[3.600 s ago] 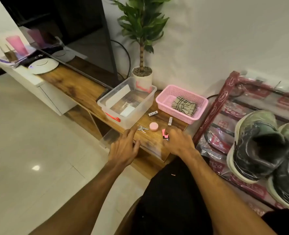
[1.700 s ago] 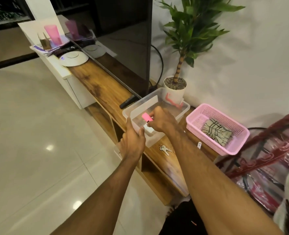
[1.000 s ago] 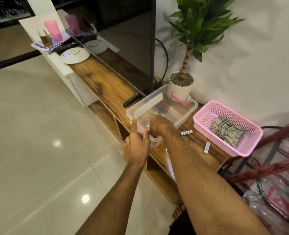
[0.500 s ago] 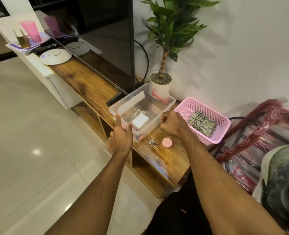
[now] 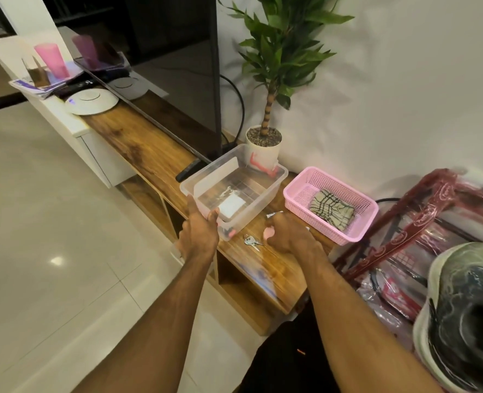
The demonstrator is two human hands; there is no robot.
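Note:
A clear plastic box (image 5: 265, 191) stands on the wooden TV bench (image 5: 149, 148) with a white card (image 5: 231, 205) lying inside. My left hand (image 5: 199, 232) grips the box's near corner, thumb over the rim. My right hand (image 5: 289, 235) is lowered to the bench right of the box, its curled fingers closed round a small pink round pot (image 5: 268, 232) that is mostly hidden. A bunch of keys (image 5: 251, 241) lies between my hands. A small white tube (image 5: 274, 214) peeks out behind my right hand.
A pink basket (image 5: 299, 194) holding a folded plaid cloth (image 5: 332, 209) sits right of the box. Behind are a potted plant (image 5: 264, 146), a TV (image 5: 178, 66) and a remote (image 5: 189, 170). Shoes (image 5: 467, 316) and a wrapped red rack (image 5: 421, 236) stand at right.
My right hand dropped a pink item into the box, drew back to the right and came down onto the pink pot. My left hand stayed on the box's corner.

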